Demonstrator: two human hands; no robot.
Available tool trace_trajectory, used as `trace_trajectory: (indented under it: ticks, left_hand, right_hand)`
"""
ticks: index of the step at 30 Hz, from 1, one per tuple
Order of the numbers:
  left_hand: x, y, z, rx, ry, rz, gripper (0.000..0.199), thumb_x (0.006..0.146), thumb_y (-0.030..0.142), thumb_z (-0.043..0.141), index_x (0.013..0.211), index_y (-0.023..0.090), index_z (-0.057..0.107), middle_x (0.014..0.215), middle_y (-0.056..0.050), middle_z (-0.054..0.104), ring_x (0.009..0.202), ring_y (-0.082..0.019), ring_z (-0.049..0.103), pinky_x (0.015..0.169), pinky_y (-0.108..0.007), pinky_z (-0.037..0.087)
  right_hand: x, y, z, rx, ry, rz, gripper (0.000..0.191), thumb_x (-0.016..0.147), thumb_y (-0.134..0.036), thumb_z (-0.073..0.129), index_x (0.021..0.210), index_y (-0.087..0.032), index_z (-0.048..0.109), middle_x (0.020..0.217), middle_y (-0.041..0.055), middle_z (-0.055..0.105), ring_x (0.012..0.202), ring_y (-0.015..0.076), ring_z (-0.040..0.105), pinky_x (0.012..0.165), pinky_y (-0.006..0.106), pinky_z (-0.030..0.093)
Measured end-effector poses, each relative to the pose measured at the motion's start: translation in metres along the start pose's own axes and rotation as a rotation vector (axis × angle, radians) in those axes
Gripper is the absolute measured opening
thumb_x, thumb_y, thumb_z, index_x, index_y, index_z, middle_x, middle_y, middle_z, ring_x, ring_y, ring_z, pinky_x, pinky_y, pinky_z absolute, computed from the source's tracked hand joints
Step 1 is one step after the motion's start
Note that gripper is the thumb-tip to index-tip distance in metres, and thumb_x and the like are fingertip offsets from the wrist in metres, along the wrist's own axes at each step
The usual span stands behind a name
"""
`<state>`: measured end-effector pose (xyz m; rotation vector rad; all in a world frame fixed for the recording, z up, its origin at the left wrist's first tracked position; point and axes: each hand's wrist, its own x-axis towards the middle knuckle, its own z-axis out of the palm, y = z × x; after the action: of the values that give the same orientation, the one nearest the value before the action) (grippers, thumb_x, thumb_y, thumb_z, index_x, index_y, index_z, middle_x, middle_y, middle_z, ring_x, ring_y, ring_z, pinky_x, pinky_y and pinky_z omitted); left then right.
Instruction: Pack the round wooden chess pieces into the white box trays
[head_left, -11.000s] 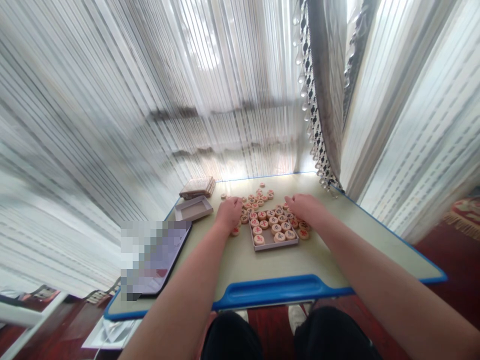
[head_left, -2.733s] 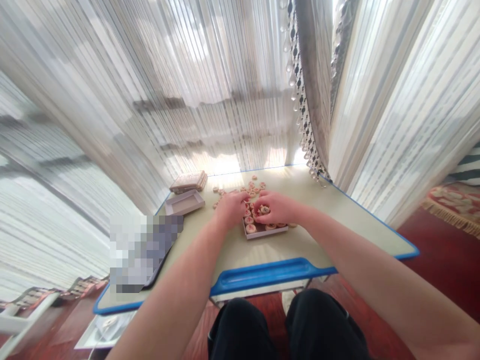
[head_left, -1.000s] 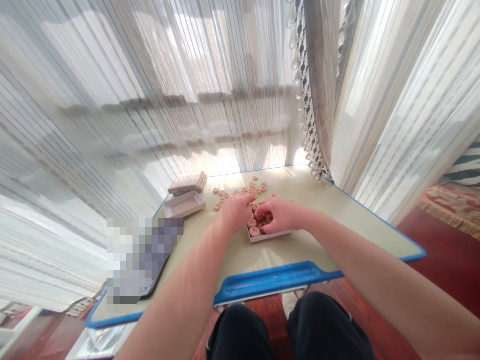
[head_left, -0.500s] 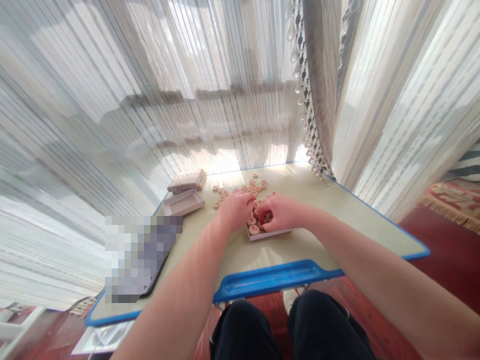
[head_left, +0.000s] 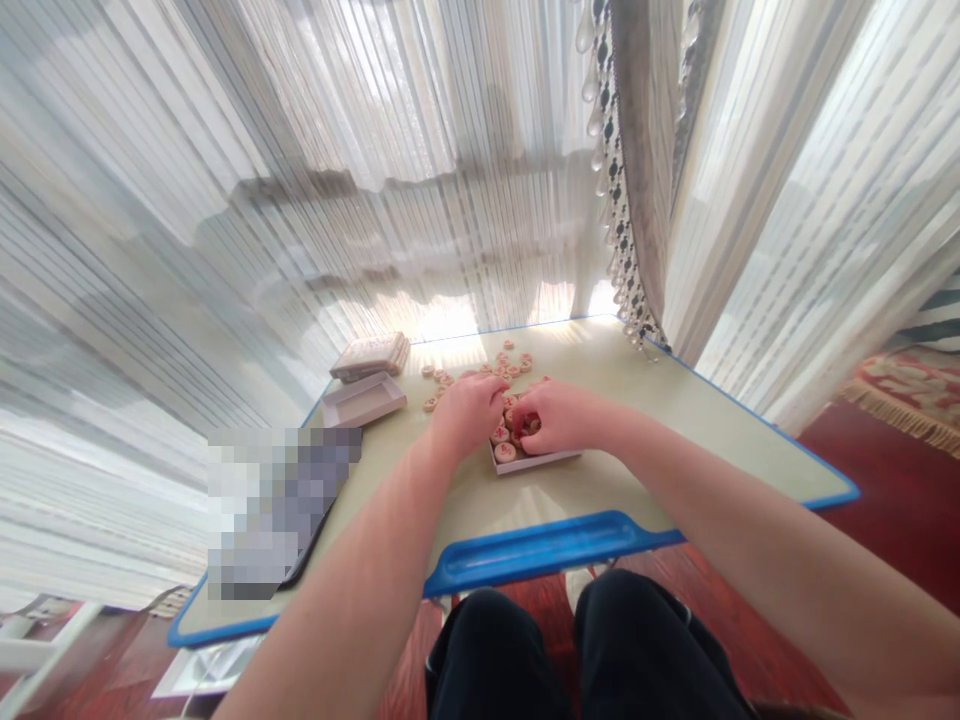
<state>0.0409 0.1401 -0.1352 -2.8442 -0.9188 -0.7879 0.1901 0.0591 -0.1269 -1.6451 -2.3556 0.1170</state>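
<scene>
A shallow white box [head_left: 536, 463] holding round wooden pieces with red markings [head_left: 505, 453] lies on the pale table [head_left: 615, 490]. My left hand [head_left: 471, 405] is at the box's left edge, its fingers curled; whatever they hold is hidden. Over the box's right part, my right hand [head_left: 559, 416] reaches down with thumb and fingers bent around a piece that is hard to make out. Loose round pieces [head_left: 504, 360] are scattered on the table beyond both hands.
An open, shallow box part [head_left: 364, 399] lies at the left, in front of stacked packets [head_left: 371, 355]. Nearer is a dark flat item [head_left: 307, 510], partly blurred out. A blue tray edge [head_left: 540, 550] runs along the table's front. Curtains [head_left: 420, 150] hang behind.
The view has shifted slightly, so the scene sits a little higher. Both hands remain at the box, with the right hand's fingers slightly changed in pose.
</scene>
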Motion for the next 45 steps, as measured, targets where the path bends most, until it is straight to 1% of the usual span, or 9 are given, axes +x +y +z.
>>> trace_trajectory:
  ticks: [9, 17, 21, 25, 28, 30, 32, 39, 45]
  left_hand:
    - [0.000, -0.002, -0.002, -0.019, 0.076, 0.024, 0.028, 0.079, 0.015, 0.042, 0.087, 0.018, 0.069, 0.086, -0.005, 0.069, 0.086, -0.019, 0.059, 0.081, -0.031, 0.047]
    - [0.000, 0.000, -0.003, -0.014, 0.030, 0.011, 0.028, 0.078, 0.015, 0.043, 0.088, 0.018, 0.069, 0.087, -0.005, 0.069, 0.086, -0.020, 0.059, 0.081, -0.031, 0.047]
    - [-0.001, 0.001, -0.005, 0.001, 0.004, -0.004, 0.029, 0.079, 0.017, 0.041, 0.089, 0.020, 0.069, 0.088, -0.005, 0.069, 0.086, -0.019, 0.059, 0.081, -0.030, 0.047]
    - [-0.002, 0.001, -0.005, 0.001, -0.026, -0.026, 0.030, 0.081, 0.019, 0.040, 0.091, 0.021, 0.068, 0.091, -0.004, 0.068, 0.089, -0.019, 0.059, 0.082, -0.030, 0.047]
    - [-0.002, 0.000, -0.003, 0.013, -0.051, -0.035, 0.029, 0.082, 0.019, 0.040, 0.094, 0.021, 0.067, 0.095, -0.004, 0.068, 0.092, -0.019, 0.058, 0.083, -0.030, 0.046]
    - [-0.001, 0.000, -0.004, 0.039, -0.054, -0.049, 0.030, 0.084, 0.022, 0.038, 0.094, 0.020, 0.066, 0.095, -0.006, 0.068, 0.092, -0.020, 0.058, 0.081, -0.030, 0.045]
    - [0.000, 0.000, -0.005, 0.075, -0.044, -0.074, 0.033, 0.088, 0.027, 0.034, 0.088, 0.018, 0.066, 0.090, -0.008, 0.068, 0.088, -0.020, 0.059, 0.078, -0.030, 0.044]
    - [-0.001, -0.006, -0.010, 0.159, 0.030, -0.252, 0.051, 0.092, 0.042, 0.022, 0.070, 0.018, 0.061, 0.074, -0.009, 0.066, 0.073, -0.020, 0.060, 0.064, -0.029, 0.039]
    - [0.000, -0.008, -0.007, 0.124, -0.016, -0.267, 0.056, 0.091, 0.047, 0.021, 0.059, 0.019, 0.058, 0.064, -0.008, 0.063, 0.064, -0.019, 0.057, 0.057, -0.029, 0.034]
  right_hand:
    - [0.001, -0.001, 0.001, 0.003, 0.024, 0.014, 0.013, 0.065, -0.028, 0.057, 0.070, -0.021, 0.066, 0.070, 0.0005, 0.066, 0.065, 0.0144, 0.054, 0.057, 0.024, 0.033]
    - [0.001, 0.001, -0.003, 0.043, 0.070, 0.046, 0.022, 0.073, -0.037, 0.055, 0.072, -0.019, 0.068, 0.067, 0.0014, 0.065, 0.062, 0.0136, 0.052, 0.058, 0.024, 0.033]
    - [0.005, 0.009, -0.009, -0.032, 0.200, 0.175, 0.030, 0.081, -0.037, 0.046, 0.074, -0.018, 0.068, 0.074, 0.0050, 0.065, 0.076, 0.0168, 0.053, 0.067, 0.026, 0.035]
    - [0.007, 0.028, -0.011, -0.148, 0.248, 0.462, 0.038, 0.086, -0.038, 0.038, 0.083, -0.017, 0.069, 0.094, 0.0112, 0.063, 0.097, 0.0239, 0.050, 0.081, 0.031, 0.037]
    - [0.007, 0.044, -0.011, -0.165, 0.127, 0.648, 0.039, 0.087, -0.036, 0.035, 0.099, -0.015, 0.066, 0.107, 0.0147, 0.061, 0.101, 0.0271, 0.051, 0.081, 0.034, 0.039]
    - [0.007, 0.052, -0.010, -0.121, 0.004, 0.697, 0.038, 0.086, -0.033, 0.036, 0.103, -0.015, 0.065, 0.107, 0.0151, 0.062, 0.097, 0.0261, 0.055, 0.078, 0.033, 0.042]
    - [0.007, 0.054, -0.010, -0.086, -0.060, 0.704, 0.036, 0.085, -0.031, 0.037, 0.103, -0.015, 0.064, 0.105, 0.0142, 0.064, 0.094, 0.0247, 0.058, 0.075, 0.032, 0.043]
    - [0.000, 0.049, -0.020, -0.127, -0.088, 0.802, 0.034, 0.080, -0.025, 0.043, 0.104, -0.013, 0.064, 0.110, 0.0159, 0.063, 0.096, 0.0292, 0.059, 0.071, 0.036, 0.047]
    - [-0.001, 0.046, -0.021, -0.129, -0.150, 0.777, 0.031, 0.077, -0.023, 0.048, 0.100, -0.015, 0.067, 0.105, 0.0155, 0.066, 0.092, 0.0275, 0.061, 0.068, 0.033, 0.047]
